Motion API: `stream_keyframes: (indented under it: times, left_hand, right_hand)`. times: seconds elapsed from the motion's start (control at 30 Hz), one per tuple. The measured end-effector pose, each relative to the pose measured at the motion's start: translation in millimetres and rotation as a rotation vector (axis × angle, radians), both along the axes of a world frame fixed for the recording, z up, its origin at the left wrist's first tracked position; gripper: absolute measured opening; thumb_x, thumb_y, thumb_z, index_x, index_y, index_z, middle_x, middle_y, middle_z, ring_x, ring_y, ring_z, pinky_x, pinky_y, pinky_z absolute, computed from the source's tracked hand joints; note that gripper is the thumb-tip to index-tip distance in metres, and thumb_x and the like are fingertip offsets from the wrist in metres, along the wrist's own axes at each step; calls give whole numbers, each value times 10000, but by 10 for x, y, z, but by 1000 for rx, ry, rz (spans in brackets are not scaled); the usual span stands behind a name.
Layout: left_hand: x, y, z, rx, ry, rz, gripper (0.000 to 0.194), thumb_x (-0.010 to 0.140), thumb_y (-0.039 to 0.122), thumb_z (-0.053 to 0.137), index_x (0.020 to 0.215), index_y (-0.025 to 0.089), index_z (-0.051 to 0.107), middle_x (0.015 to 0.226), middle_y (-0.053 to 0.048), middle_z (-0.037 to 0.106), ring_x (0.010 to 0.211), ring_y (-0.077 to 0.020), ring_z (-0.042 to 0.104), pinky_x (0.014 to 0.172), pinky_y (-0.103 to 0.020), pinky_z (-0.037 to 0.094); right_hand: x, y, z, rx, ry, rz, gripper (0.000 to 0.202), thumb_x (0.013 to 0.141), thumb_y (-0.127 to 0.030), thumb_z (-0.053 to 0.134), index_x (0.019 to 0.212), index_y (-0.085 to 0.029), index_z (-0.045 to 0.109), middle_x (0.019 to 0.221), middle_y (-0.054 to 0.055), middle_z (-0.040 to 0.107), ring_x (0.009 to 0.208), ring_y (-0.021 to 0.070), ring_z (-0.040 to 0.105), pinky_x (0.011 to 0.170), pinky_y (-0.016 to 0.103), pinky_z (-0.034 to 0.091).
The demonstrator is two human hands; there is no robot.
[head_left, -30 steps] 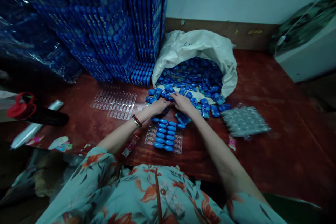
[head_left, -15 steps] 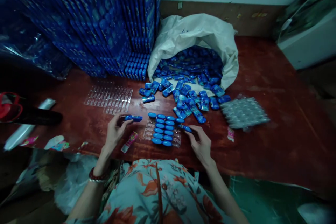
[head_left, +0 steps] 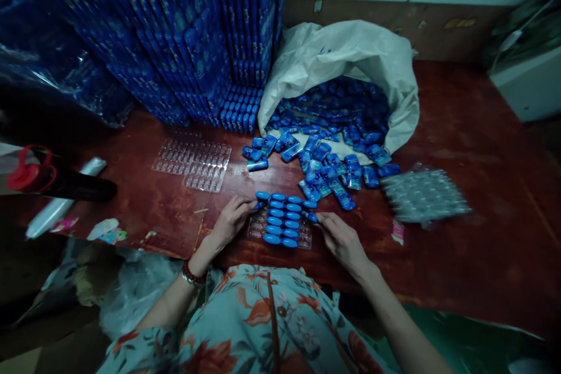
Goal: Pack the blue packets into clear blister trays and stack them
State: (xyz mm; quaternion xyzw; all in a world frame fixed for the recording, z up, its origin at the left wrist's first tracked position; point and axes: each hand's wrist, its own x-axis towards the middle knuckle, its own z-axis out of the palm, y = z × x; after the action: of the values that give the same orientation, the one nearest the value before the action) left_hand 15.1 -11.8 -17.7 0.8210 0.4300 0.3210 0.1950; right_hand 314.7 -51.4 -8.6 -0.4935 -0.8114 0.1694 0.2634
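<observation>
A clear plastic tray (head_left: 256, 229) with moulded slots lies before me, holding two columns of small blue plastic cases (head_left: 274, 221) on edge; the top row reaches out to both sides. My left hand (head_left: 232, 221) pinches a small blue case (head_left: 258, 206) at the tray's upper left. On the opposite side, a similar case (head_left: 310, 217) is between the fingers of my right hand (head_left: 344, 239), at the tray's right edge. Fingers partly cover both held cases. Just beyond the tray, loose blue cases (head_left: 314, 172) spill from a white woven sack (head_left: 346, 41).
Tall stacks of filled blue trays (head_left: 170, 41) stand at the back left. Clear trays (head_left: 193, 160) lie in front of them, and a pile of clear trays (head_left: 425, 194) sits on the right. A red-lidded black bottle (head_left: 83, 184) lies across a plastic roll (head_left: 65, 201) at the left.
My left hand has moved right with its case, from beside the tray to its upper left edge. My right hand stays by the right edge, still holding a case. The view has shifted slightly.
</observation>
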Motion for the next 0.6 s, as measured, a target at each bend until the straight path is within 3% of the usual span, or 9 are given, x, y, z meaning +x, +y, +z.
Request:
stream_keyframes:
  times: [0.3, 0.47, 0.6]
  left_hand:
    - [-37, 100, 208, -10, 355, -271, 281, 920, 135, 357, 1125, 145, 550, 1056, -122, 590, 955, -197, 506, 799, -334, 482]
    - [54, 162, 260, 46, 472, -357, 248, 917, 122, 358, 1078, 151, 545, 1031, -107, 572, 947, -201, 516, 799, -335, 482]
    - [135, 171, 228, 78, 527, -366, 210, 911, 134, 396, 1052, 163, 548, 1034, -97, 565, 997, -212, 516, 823, -337, 478]
  right_hand:
    - [-178, 168, 379, -144, -544, 158, 382, 780, -8, 379, 1063, -177, 572, 1014, 100, 613, 868, 179, 594, 690, 262, 486]
    - [-221, 137, 402, -154, -658, 73, 379, 826, -48, 409, 1148, -170, 565, 1023, 116, 642, 850, 185, 615, 636, 248, 474]
    - [-211, 57, 330, -129, -561, 24, 368, 852, -71, 414, 1173, -169, 567, 1009, 112, 666, 845, 180, 636, 618, 238, 478]
